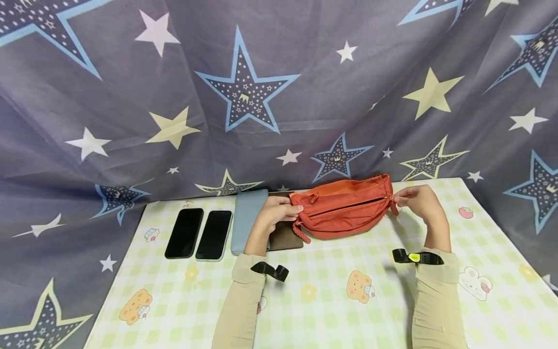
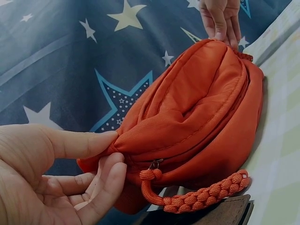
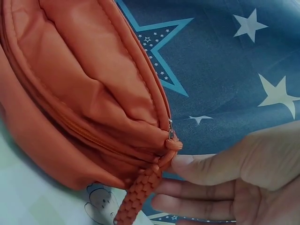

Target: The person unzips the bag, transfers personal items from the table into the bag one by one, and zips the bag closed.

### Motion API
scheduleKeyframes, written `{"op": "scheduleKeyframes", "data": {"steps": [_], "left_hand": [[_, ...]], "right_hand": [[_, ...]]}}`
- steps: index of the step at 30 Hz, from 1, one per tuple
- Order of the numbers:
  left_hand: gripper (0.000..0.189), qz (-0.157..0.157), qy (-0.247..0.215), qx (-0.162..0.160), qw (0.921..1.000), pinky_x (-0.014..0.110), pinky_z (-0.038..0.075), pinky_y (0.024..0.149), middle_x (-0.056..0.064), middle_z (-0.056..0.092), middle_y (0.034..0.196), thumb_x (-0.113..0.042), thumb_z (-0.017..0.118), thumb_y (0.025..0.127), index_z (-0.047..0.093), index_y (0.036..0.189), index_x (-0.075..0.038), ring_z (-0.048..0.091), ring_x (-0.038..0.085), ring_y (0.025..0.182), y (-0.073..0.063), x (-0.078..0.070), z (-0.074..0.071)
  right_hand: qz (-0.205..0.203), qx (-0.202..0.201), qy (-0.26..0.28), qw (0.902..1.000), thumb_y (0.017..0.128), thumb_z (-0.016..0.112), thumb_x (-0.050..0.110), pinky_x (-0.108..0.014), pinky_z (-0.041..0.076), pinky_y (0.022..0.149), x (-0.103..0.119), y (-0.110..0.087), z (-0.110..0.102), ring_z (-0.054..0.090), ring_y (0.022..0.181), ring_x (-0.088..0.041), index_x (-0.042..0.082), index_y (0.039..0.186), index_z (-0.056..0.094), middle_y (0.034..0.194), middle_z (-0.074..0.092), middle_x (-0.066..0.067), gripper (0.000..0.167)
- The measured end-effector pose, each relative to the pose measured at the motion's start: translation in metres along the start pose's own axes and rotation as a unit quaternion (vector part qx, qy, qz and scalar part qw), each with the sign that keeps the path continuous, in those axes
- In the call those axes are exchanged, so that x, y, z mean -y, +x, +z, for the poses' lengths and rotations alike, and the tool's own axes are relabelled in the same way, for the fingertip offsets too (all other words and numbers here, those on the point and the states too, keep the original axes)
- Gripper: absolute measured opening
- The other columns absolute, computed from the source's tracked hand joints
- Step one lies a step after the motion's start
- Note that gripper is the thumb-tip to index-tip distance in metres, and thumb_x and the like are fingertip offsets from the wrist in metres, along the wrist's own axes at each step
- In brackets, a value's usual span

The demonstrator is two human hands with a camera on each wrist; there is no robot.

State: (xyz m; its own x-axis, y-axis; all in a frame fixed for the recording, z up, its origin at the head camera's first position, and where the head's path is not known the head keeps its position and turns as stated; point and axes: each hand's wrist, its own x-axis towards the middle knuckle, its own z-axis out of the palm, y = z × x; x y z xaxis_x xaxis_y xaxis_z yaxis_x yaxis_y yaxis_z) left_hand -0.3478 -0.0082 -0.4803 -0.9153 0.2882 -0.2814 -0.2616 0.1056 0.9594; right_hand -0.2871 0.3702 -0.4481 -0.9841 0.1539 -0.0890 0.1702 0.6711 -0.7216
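A crescent-shaped orange bag [image 1: 344, 213] with zips and braided zipper pulls is held near the back of the table, its long side facing the front. My left hand [image 1: 278, 213] pinches the bag's left end between thumb and fingers; a braided zipper pull [image 2: 206, 194] hangs beside it in the left wrist view. At the opposite end, my right hand [image 1: 419, 201] pinches the zipper pull [image 3: 140, 192] by its corded top, close against the bag's corner. The front zip shows a dark narrow slit in the head view. What is inside the bag cannot be seen.
Left of the bag lie two black phones [image 1: 184, 233] [image 1: 214, 235] side by side. A blue-grey wallet [image 1: 247, 218] and a brown wallet [image 1: 285, 240] lie next to them, partly behind my left hand and the bag. A star-patterned curtain [image 1: 279, 97] rises behind the checked tablecloth [image 1: 331, 320].
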Motion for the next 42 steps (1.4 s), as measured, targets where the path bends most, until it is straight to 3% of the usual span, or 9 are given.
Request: {"op": "scheduleKeyframes", "data": {"steps": [6, 12, 19, 23, 27, 30, 33, 37, 42], "left_hand": [[0.018, 0.004, 0.004, 0.004, 1.0, 0.024, 0.062, 0.067, 0.001, 0.068, 0.076, -0.005, 0.077, 0.089, 0.069, 0.1, 0.006, 0.069, 0.008, 0.066, -0.006, -0.001, 0.001], [0.018, -0.004, 0.009, -0.004, 0.9999, 0.023, 0.062, 0.066, 0.0, 0.068, 0.073, -0.006, 0.078, 0.088, 0.069, 0.099, 0.005, 0.068, 0.008, 0.064, -0.013, -0.003, 0.002], [0.013, 0.0, 0.025, -0.004, 0.9997, 0.024, 0.062, 0.066, -0.003, 0.067, 0.068, -0.009, 0.079, 0.088, 0.068, 0.082, -0.004, 0.067, 0.008, 0.062, -0.019, -0.004, 0.003], [0.017, -0.003, 0.038, -0.001, 0.9993, 0.026, 0.063, 0.068, -0.004, 0.067, 0.068, -0.011, 0.079, 0.088, 0.067, 0.078, -0.008, 0.067, 0.008, 0.061, -0.019, -0.003, 0.003], [0.018, -0.007, 0.044, -0.002, 0.999, 0.033, 0.064, 0.075, -0.004, 0.067, 0.069, -0.013, 0.079, 0.088, 0.066, 0.077, -0.008, 0.067, 0.008, 0.062, -0.021, -0.002, 0.002], [0.017, -0.007, 0.051, -0.007, 0.9986, 0.034, 0.064, 0.076, -0.003, 0.068, 0.07, -0.016, 0.079, 0.089, 0.067, 0.085, -0.003, 0.067, 0.008, 0.062, -0.02, -0.002, 0.002], [0.031, -0.005, 0.069, -0.02, 0.9974, 0.033, 0.064, 0.074, 0.0, 0.068, 0.075, -0.02, 0.079, 0.089, 0.067, 0.104, 0.004, 0.066, 0.009, 0.063, -0.018, -0.002, 0.001], [0.051, -0.004, 0.108, -0.045, 0.9931, 0.035, 0.064, 0.075, 0.007, 0.066, 0.087, -0.025, 0.079, 0.089, 0.059, 0.123, 0.007, 0.067, 0.013, 0.069, -0.016, -0.007, 0.001], [0.054, 0.019, 0.183, -0.095, 0.9783, 0.041, 0.061, 0.084, 0.015, 0.067, 0.108, -0.029, 0.081, 0.087, 0.057, 0.127, 0.0, 0.068, 0.026, 0.089, -0.014, -0.017, 0.004]], "right_hand": [[0.011, 0.018, 0.018, 0.9996, 0.1, 0.065, 0.012, -0.031, 0.049, 0.075, 0.0, -0.005, 0.0, 0.066, 0.074, -0.011, -0.013, 0.115, 0.068, 0.082, 0.076, -0.006, 0.029], [0.012, 0.038, 0.029, 0.9988, 0.099, 0.063, 0.007, -0.029, 0.054, 0.075, 0.0, -0.012, 0.0, 0.069, 0.077, -0.01, -0.016, 0.119, 0.066, 0.089, 0.078, -0.014, 0.03], [0.022, 0.043, 0.015, 0.9987, 0.096, 0.065, 0.003, -0.028, 0.053, 0.077, 0.001, -0.02, -0.006, 0.064, 0.078, -0.005, -0.017, 0.12, 0.065, 0.094, 0.078, -0.013, 0.031], [0.023, -0.002, 0.022, 0.9995, 0.096, 0.064, 0.004, -0.043, 0.054, 0.086, 0.008, -0.025, -0.008, 0.061, 0.07, 0.002, -0.017, 0.119, 0.065, 0.086, 0.078, -0.011, 0.031], [0.001, -0.097, 0.038, 0.9945, 0.098, 0.064, 0.01, -0.026, 0.054, 0.078, 0.022, -0.028, -0.003, 0.057, 0.059, 0.01, -0.015, 0.114, 0.069, 0.077, 0.077, -0.008, 0.029], [-0.008, -0.131, 0.066, 0.9892, 0.099, 0.063, 0.013, -0.011, 0.049, 0.061, 0.032, -0.027, -0.002, 0.059, 0.058, 0.011, -0.014, 0.112, 0.07, 0.075, 0.076, -0.004, 0.031], [0.001, -0.113, 0.102, 0.9883, 0.1, 0.062, 0.015, -0.013, 0.055, 0.06, 0.043, -0.024, -0.005, 0.063, 0.059, 0.007, -0.017, 0.115, 0.067, 0.074, 0.074, -0.001, 0.036], [0.021, -0.044, 0.162, 0.9856, 0.102, 0.06, 0.013, -0.017, 0.059, 0.062, 0.055, -0.019, -0.005, 0.069, 0.06, 0.0, -0.022, 0.121, 0.06, 0.069, 0.072, 0.005, 0.04], [0.076, 0.061, 0.241, 0.9656, 0.102, 0.06, 0.013, -0.022, 0.061, 0.067, 0.063, -0.014, 0.0, 0.072, 0.063, -0.006, -0.014, 0.123, 0.061, 0.067, 0.073, 0.006, 0.034]]}}
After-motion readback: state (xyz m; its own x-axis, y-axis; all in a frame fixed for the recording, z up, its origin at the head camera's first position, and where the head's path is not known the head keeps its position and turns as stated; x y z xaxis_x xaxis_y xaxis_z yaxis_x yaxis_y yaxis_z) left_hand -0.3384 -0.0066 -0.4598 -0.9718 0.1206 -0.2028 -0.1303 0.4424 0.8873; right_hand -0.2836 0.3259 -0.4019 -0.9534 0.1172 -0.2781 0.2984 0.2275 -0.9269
